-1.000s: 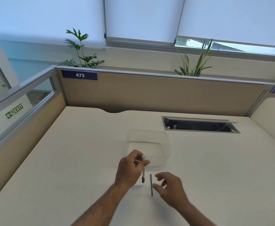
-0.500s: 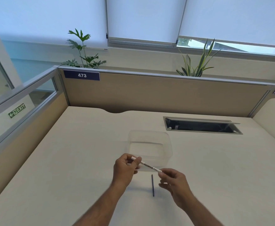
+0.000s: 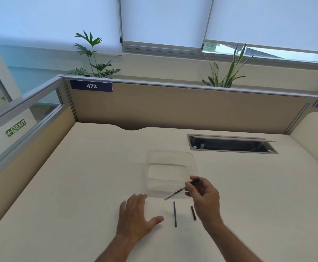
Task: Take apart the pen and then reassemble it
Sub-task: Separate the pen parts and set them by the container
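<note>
My right hand (image 3: 204,198) pinches the pen barrel (image 3: 177,191), a clear tube with a printed label and a dark end near my fingers. The barrel slants down to the left above the desk. A thin blue ink refill (image 3: 175,214) lies on the desk just below the barrel's tip. A short dark pen piece (image 3: 193,212) lies to the right of the refill, beside my right wrist. My left hand (image 3: 137,214) rests flat on the desk with fingers spread, holding nothing, left of the refill.
A clear plastic container (image 3: 170,173) stands on the cream desk (image 3: 79,186) just beyond my hands. A cable slot (image 3: 231,145) opens at the back right. Beige partitions (image 3: 173,106) close the desk at the back and left.
The left hand let go of the pen barrel and dropped flat onto the desk. The right hand now holds the barrel alone. A short dark piece has come into view beside the refill.
</note>
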`<state>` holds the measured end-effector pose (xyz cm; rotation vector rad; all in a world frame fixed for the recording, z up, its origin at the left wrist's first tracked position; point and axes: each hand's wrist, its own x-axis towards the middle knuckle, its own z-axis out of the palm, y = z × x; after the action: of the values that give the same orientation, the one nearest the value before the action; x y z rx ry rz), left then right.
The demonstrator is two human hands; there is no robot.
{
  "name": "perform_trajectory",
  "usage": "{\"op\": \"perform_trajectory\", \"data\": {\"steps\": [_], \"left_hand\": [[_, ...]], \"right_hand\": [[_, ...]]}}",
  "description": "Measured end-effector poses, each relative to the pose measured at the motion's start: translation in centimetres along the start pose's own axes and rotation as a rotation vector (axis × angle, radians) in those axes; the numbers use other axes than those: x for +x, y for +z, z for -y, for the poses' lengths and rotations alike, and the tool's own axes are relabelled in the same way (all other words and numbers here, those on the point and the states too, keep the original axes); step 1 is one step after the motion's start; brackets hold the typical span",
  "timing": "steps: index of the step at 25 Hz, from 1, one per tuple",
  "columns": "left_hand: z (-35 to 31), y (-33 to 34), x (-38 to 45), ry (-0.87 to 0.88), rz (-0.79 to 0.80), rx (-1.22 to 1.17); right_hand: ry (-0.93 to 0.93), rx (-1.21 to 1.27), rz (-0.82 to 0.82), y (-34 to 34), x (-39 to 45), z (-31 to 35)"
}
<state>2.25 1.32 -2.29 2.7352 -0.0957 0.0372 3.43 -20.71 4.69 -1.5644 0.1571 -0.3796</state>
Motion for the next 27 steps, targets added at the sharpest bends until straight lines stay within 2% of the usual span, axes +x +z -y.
{"op": "perform_trajectory", "data": {"steps": [4, 8, 13, 18, 27], "left_hand": [[2.0, 1.1, -1.0, -0.009, 0.067, 0.151], [2.5, 1.3, -1.4, 0.013, 0.052, 0.160], [2.9, 1.8, -1.2, 0.005, 0.078, 0.197], [2.9, 1.8, -1.2, -0.001, 0.088, 0.212], [2.7, 1.6, -1.3, -0.001, 0.090, 0.207]], "right_hand": [[-0.302, -0.343, 0.035, 0.5, -0.3, -0.1], [-0.501, -0.481, 0.113, 1.2, -0.5, 0.0], [-0.573, -0.458, 0.133, 2.2, -0.9, -0.2], [-0.536, -0.584, 0.310, 2.4, -1.8, -1.4], [-0.593, -0.533, 0.188, 2.1, -1.5, -1.1]]}}
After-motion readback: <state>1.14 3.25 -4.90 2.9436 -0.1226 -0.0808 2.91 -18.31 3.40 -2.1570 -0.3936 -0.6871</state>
